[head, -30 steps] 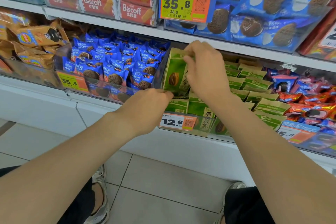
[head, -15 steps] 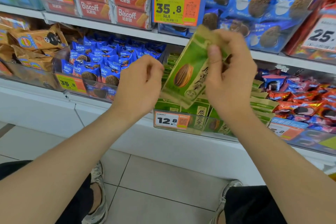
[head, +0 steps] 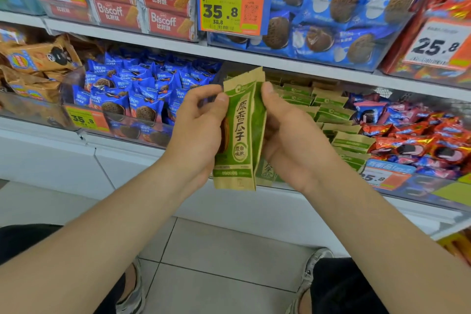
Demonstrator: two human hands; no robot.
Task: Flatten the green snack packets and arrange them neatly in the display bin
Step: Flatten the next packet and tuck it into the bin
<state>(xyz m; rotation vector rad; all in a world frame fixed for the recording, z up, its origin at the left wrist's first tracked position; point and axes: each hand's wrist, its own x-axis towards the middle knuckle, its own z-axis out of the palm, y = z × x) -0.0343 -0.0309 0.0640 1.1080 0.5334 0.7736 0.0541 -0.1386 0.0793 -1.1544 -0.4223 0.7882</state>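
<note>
A green and tan snack packet [head: 242, 130] stands upright in front of the shelf, held from both sides. My left hand [head: 196, 132] grips its left edge, thumb on the front. My right hand [head: 288, 140] grips its right edge. Behind them, the clear display bin [head: 418, 192] holds several more green packets [head: 331, 112], standing in rows and partly hidden by my right hand.
Blue cookie packs [head: 127, 99] fill the bin to the left, brown packs [head: 33, 66] further left. Red and blue wrapped snacks [head: 418, 137] lie to the right. An upper shelf [head: 254, 56] overhangs the bins. Price tags line the bin fronts. Tiled floor and my shoes are below.
The packet came out of the bin, was tilted in the air, and now stands upright, lower and closer to me, with both hands on its edges.
</note>
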